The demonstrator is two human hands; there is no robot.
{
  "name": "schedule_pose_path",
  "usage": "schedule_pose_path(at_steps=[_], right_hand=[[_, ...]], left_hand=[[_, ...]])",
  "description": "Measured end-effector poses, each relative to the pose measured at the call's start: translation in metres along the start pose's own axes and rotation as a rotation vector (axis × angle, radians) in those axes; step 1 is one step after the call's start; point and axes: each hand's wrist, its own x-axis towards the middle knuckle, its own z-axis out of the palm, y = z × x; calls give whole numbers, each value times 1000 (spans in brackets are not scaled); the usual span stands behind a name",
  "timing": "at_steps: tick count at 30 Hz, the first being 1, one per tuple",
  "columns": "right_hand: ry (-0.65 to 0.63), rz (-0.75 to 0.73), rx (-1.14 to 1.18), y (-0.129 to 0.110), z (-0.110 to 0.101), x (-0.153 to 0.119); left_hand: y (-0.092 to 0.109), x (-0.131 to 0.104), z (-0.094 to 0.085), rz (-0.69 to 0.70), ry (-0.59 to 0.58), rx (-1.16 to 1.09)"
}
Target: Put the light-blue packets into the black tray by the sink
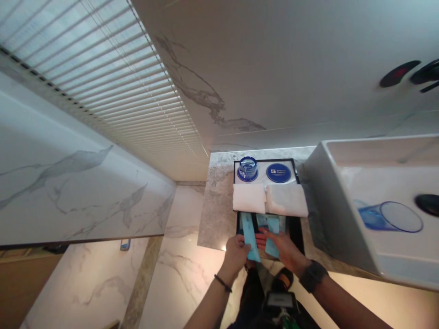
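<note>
A black tray (296,233) sits on a grey marble counter (216,210) beside a white sink. At its near end lie light blue packets. My left hand (236,253) grips one narrow blue packet (248,236) by its near end. My right hand (286,249) rests flat on another blue packet (273,228), fingers spread over it. Behind the packets two folded white towels (270,199) lie across the tray. At the far end an upturned clear glass (247,167) stands on a blue coaster, and a second blue coaster (278,173) is bare.
A white rectangular sink (346,155) stands right of the tray, with a blue-tinted glass (389,217) lying inside it and a dark drain (427,204). Marble walls and a slatted blind (103,77) rise behind. The counter edge ends just before my wrists.
</note>
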Motion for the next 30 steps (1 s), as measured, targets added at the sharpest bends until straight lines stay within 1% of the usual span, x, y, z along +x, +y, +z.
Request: schedule_pose_path(at_steps=[3, 5, 8, 10, 11, 12, 14, 16, 17, 19, 20, 22, 25, 28, 30], right_hand=[[116, -51, -182, -2, -17, 13], [166, -67, -336, -3, -28, 24], [164, -89, -557, -4, -41, 35], [165, -124, -676, -4, -47, 37], [174, -146, -721, -4, -50, 37], [183, -167, -755, -5, -52, 36], [209, -186, -781, -6, -54, 33], [244, -165, -749, -7, -54, 30], [262, -146, -708, -7, -53, 28], [255, -108, -573, -7, -50, 23], [220, -95, -488, -7, -47, 20], [114, -71, -314, -8, -43, 16], [-19, -44, -122, -11, -42, 11], [-77, -48, -34, -14, -47, 11], [-84, -75, -19, -13, -52, 11]], left_hand=[[3, 13, -12, 15, 13, 120], [7, 15, -18, 35, 47, 218], [18, 10, -23, 97, 133, 387], [25, 5, -22, 178, 170, 550], [29, 5, -20, 232, 162, 633], [31, 6, -17, 295, 125, 708], [35, 12, -9, 385, -25, 791], [38, 20, -1, 390, -156, 814], [39, 25, 3, 369, -178, 807], [40, 31, 10, 329, -138, 753], [40, 33, 12, 321, -106, 711], [39, 35, 18, 294, -82, 616], [33, 40, 28, 205, -106, 490], [29, 44, 40, 113, -142, 388], [29, 44, 48, 71, -192, 326]])
